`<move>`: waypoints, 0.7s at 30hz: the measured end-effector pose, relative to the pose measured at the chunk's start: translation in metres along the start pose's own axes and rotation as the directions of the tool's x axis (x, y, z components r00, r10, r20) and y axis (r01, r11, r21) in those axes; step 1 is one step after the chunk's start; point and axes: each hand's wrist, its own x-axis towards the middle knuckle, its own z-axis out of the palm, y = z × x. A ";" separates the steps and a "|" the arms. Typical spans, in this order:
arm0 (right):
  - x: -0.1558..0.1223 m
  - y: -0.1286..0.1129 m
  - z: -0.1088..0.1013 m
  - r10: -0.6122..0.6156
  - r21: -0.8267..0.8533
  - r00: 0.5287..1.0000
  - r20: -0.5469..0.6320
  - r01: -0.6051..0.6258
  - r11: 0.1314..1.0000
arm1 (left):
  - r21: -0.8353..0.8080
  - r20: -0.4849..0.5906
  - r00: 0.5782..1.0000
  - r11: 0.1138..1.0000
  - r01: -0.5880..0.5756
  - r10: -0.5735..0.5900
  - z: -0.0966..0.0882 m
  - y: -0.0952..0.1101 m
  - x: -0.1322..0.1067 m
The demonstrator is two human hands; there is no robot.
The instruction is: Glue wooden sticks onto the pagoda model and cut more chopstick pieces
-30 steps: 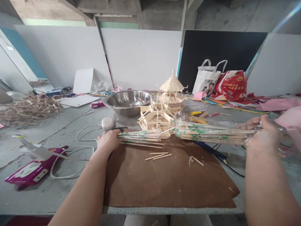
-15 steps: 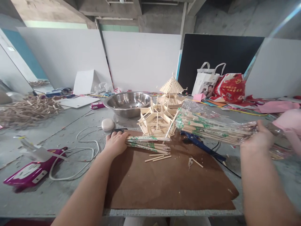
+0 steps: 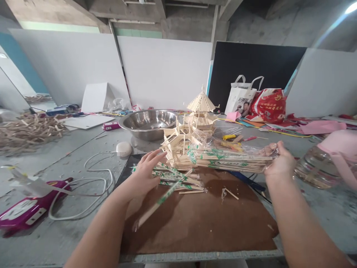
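My right hand (image 3: pixel 279 160) is closed on the end of a clear plastic bag of paper-wrapped chopsticks (image 3: pixel 234 160), which it holds level above the brown mat (image 3: pixel 206 227). My left hand (image 3: pixel 145 175) has its fingers apart over a small pile of wrapped chopsticks (image 3: pixel 181 182); whether it touches them I cannot tell. One wrapped pair (image 3: pixel 152 211) slants across the pile toward the near side. Behind the bag stands a many-sided frame of sticks (image 3: pixel 174 143), partly covered by it. Farther back is a stick pavilion (image 3: pixel 202 103) with a pointed roof.
A metal basin (image 3: pixel 149 128) stands behind the frame. A blue tool (image 3: pixel 248 181) lies partly hidden under the bag. On the left are a purple power strip (image 3: pixel 30 208), a white cable (image 3: pixel 107 180) and heaped wood strips (image 3: pixel 30 130). A pink-covered jar (image 3: pixel 318 163) is at right.
My right hand and the bag have moved left, over the mat. My left hand has lifted and spread its fingers. More wrapped chopsticks now lie in the pile, one pair slanting forward.
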 end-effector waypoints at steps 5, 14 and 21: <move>-0.003 0.005 0.004 0.029 -0.002 0.999 -0.014 -0.029 1.000 | -0.258 -0.165 0.971 0.958 0.125 -0.171 -0.004 -0.002 0.004; -0.017 0.018 0.009 0.115 0.023 0.982 0.147 -0.120 0.993 | -0.729 -0.159 0.970 0.684 0.013 -0.187 -0.003 0.018 0.003; -0.028 0.031 0.011 0.151 0.021 0.940 0.305 -0.166 0.986 | -0.770 -0.023 0.998 0.636 -0.060 0.066 -0.003 0.047 -0.001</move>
